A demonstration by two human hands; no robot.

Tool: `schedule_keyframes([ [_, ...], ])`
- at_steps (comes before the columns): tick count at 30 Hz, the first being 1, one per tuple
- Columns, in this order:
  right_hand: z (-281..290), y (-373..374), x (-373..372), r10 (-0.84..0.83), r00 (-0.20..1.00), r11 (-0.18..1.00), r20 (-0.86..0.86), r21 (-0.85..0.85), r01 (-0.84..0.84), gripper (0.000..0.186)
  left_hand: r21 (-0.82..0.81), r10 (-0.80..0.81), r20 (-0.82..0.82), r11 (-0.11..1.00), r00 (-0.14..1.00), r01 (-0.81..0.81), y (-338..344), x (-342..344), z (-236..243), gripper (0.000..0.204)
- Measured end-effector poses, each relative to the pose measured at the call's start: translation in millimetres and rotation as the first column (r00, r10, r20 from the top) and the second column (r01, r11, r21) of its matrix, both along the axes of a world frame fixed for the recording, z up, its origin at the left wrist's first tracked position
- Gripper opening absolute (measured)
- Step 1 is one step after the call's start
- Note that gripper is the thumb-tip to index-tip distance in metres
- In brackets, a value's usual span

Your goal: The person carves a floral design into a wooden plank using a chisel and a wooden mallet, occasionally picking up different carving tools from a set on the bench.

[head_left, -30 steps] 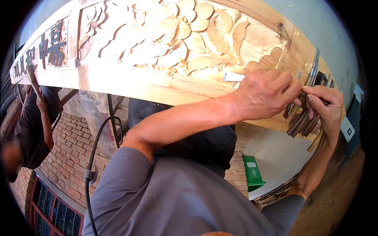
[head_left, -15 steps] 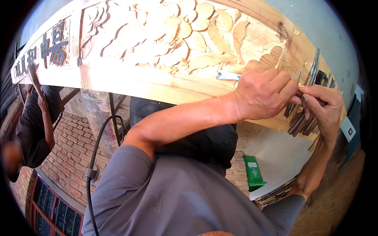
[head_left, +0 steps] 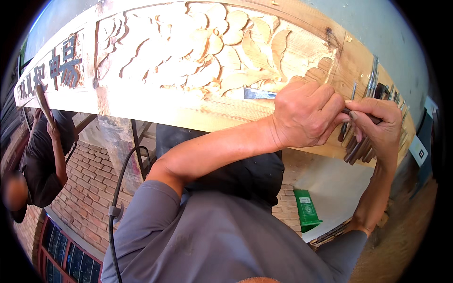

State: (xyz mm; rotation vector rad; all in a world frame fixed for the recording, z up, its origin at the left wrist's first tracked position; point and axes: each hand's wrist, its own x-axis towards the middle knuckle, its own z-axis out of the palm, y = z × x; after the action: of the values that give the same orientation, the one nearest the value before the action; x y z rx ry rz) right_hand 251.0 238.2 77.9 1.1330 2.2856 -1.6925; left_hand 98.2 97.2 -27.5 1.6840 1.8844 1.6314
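Observation:
A carving chisel lies across both of my hands. Its flat metal blade [head_left: 258,94] juts out to the left, over the lower border of the carved wooden panel [head_left: 222,106]. My left hand [head_left: 309,113] is wrapped in a fist around the chisel's middle. At the dark handle end, the thumb and fingers of my right hand [head_left: 377,121] pinch the chisel. Raised petals and leaves [head_left: 252,52] stand out on the panel just beyond my left hand. Beneath and beside my right hand lies a row of carving tools [head_left: 361,146] with wooden handles.
At the far left a person in dark clothes [head_left: 45,160] holds a wooden-handled tool [head_left: 43,101] against the panel's dark lettering. A post [head_left: 118,141] stands under the panel. A black cable [head_left: 115,193] hangs beside my left arm. A green bin [head_left: 306,210] is below right.
Both hands have shifted slightly left in view with the chisel, and more of its blade shows, turned darker. The panel and surroundings have also shifted a little in the picture.

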Motion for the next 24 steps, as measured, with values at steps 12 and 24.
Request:
schedule_keyframes([
  [12, -5, -85, 77, -0.186, 0.969, 0.974, -0.164, 0.1, 0.204, 0.034, -0.124, -0.503, -0.35, 0.861, 0.79, 0.493, -33, -15, -6, 0.033],
  [24, 5, -93, 70, -0.135, 0.979, 0.966, -0.154, 0.198, 0.164, 0.035, -0.062, -0.525, -0.268, 0.846, 0.808, 0.53, -29, -9, -8, 0.032],
])
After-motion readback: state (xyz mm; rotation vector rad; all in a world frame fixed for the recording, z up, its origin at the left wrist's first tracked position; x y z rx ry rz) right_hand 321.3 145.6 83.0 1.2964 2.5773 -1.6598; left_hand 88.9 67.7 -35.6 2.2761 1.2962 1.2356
